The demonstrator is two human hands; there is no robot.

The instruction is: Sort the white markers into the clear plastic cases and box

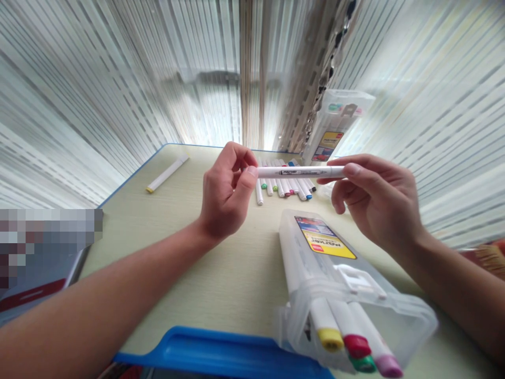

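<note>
I hold a white marker (300,171) level above the table, one end in each hand. My left hand (226,192) is closed, pinching the marker's left end between thumb and fingers. My right hand (374,197) pinches the right end with thumb and forefinger. Beneath the marker lies a row of several white markers (284,187) with coloured caps. Close to me a clear plastic marker case (335,284) lies on its side, open, with yellow, red, green and pink capped markers sticking out.
A single white marker with a yellow tip (168,173) lies at the far left of the pale wooden table (221,279). A second clear case (335,129) stands upright at the back right. Striped curtains surround the table. A blue edge (205,350) runs along the front.
</note>
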